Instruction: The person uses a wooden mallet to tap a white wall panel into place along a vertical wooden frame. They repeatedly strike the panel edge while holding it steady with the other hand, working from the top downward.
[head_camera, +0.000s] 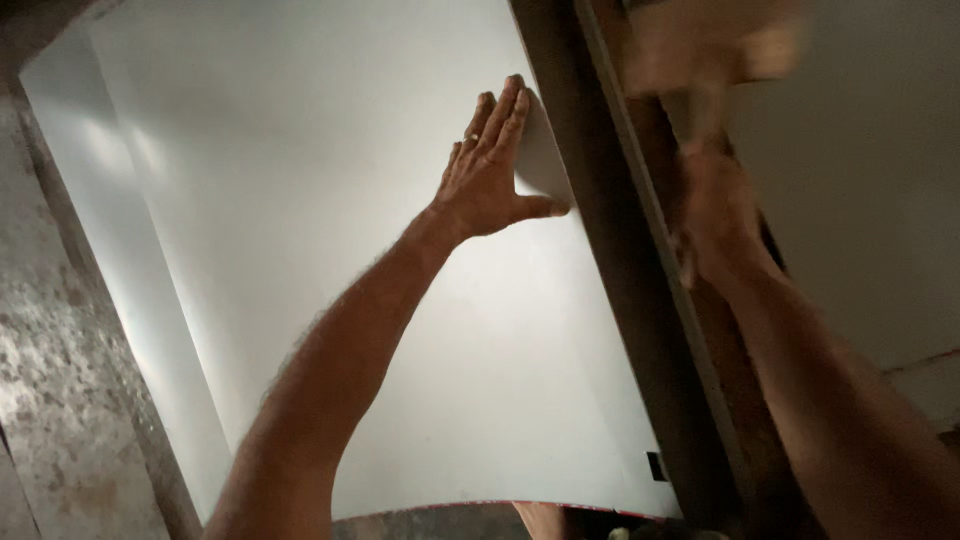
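Against the dark frame (640, 330), my left hand (490, 175) presses flat on the white sheet (300, 230), my right hand (715, 215) clenches a blurred hammer (715, 50); it could buckle if I slip.

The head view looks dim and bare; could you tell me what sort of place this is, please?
Probably a building under renovation or construction. The left hand presses a large white panel flat beside a dark upright frame, the blurred right hand grips a tool, and the wall at left is rough and mottled.

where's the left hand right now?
Head view, upper centre: the left hand lies flat, fingers spread, on the white sheet near its right edge, beside the dark frame.
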